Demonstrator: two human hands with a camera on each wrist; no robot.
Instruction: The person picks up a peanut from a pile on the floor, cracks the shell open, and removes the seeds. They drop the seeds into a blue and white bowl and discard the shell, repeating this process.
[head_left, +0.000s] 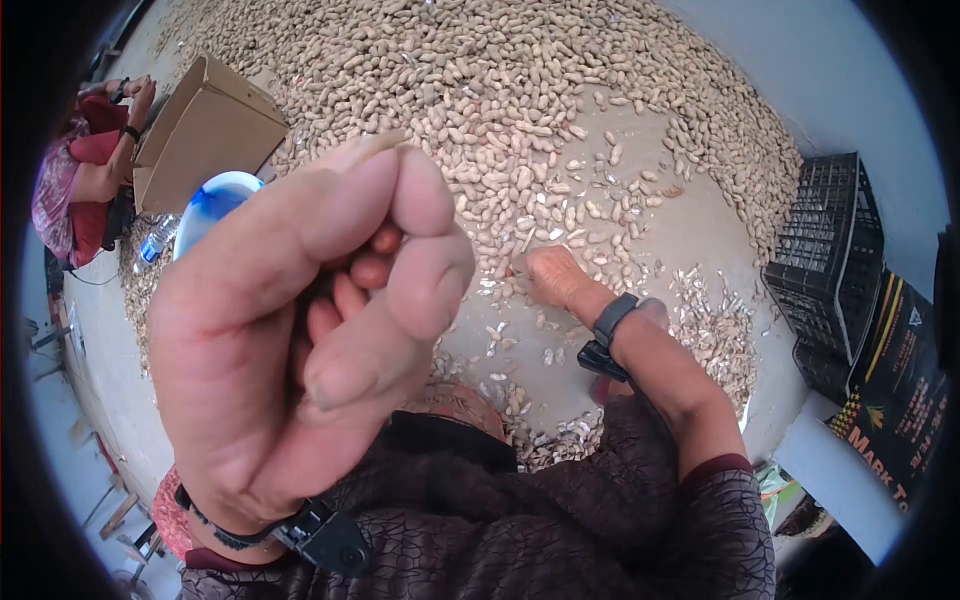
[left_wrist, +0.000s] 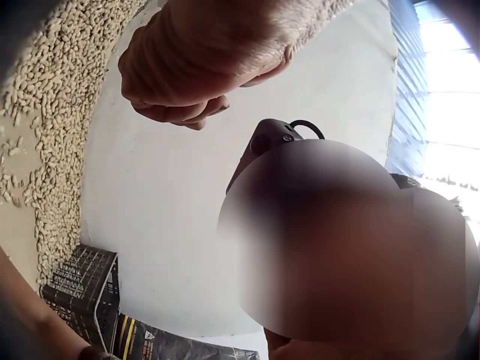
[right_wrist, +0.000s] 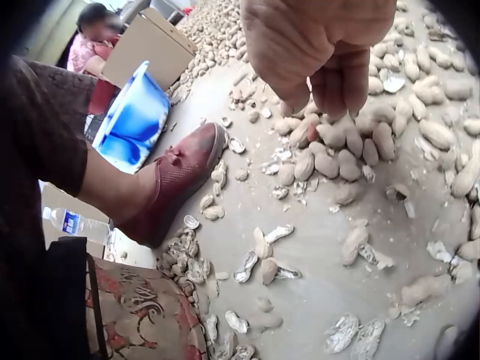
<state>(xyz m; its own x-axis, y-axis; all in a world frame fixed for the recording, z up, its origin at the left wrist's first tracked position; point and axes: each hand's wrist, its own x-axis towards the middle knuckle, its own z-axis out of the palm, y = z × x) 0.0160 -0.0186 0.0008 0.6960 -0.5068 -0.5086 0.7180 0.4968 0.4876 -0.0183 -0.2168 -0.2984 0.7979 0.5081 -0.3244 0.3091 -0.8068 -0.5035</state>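
Note:
The left hand (head_left: 245,350) is raised close to the head camera, its fingers curled round several reddish peanut kernels (head_left: 370,270). The left wrist view shows this hand (left_wrist: 210,60) from outside, with its contents hidden. Lower down, the right hand (head_left: 555,278) reaches to the floor at the near edge of the peanut heap (head_left: 520,90). In the right wrist view, the fingers of that hand (right_wrist: 322,45) point down and touch unshelled peanuts (right_wrist: 330,139), with a gap between thumb and fingers. One red kernel (right_wrist: 313,133) lies by the fingertips.
Empty shells (head_left: 715,330) lie right of the right forearm. Black crates (head_left: 820,250) stand at the right. A blue-white basin (right_wrist: 135,116), a bottle (right_wrist: 75,223) and a cardboard box (head_left: 215,130) are at the left, near another seated person (head_left: 85,180). A red shoe (right_wrist: 180,176) rests on the floor.

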